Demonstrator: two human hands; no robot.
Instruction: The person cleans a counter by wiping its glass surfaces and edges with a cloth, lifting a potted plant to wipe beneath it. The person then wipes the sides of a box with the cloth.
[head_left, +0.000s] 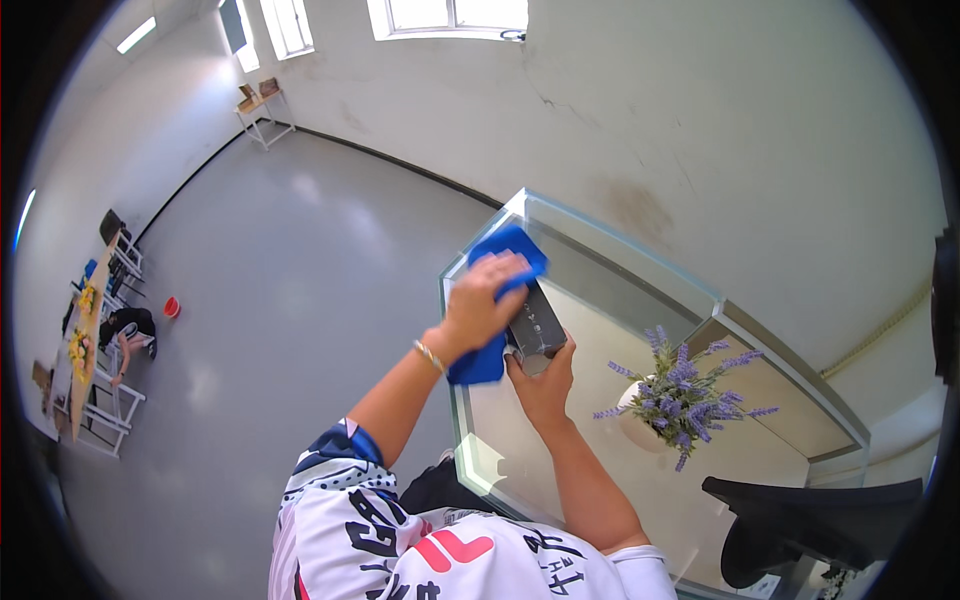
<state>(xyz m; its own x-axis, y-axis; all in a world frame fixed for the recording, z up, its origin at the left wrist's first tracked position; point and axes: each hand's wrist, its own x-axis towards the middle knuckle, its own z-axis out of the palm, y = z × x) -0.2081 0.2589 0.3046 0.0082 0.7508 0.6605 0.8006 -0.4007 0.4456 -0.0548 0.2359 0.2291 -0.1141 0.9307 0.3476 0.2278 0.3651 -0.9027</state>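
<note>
My left hand (484, 304), with a braided bracelet at the wrist, presses a blue cloth (480, 366) onto the upper end of a dark box (537, 324). The cloth and fingers are slightly blurred. Part of the cloth hangs below the hand, along the box's left side. My right hand (546, 386) grips the box by its lower end, thumb on one side and fingers on the other. Small light markings show on the box's face. Both hands are above a glass-topped display counter (510, 450); the box appears held over it, though any contact with the glass cannot be made out.
A white pot of artificial lavender (682, 401) stands right of my hands. A black monitor-like device (814, 517) is nearer, at lower right. Across the floor, a person (129, 330) bends beside a long table (86, 352) with white-framed stools. A red bucket (172, 307) stands nearby.
</note>
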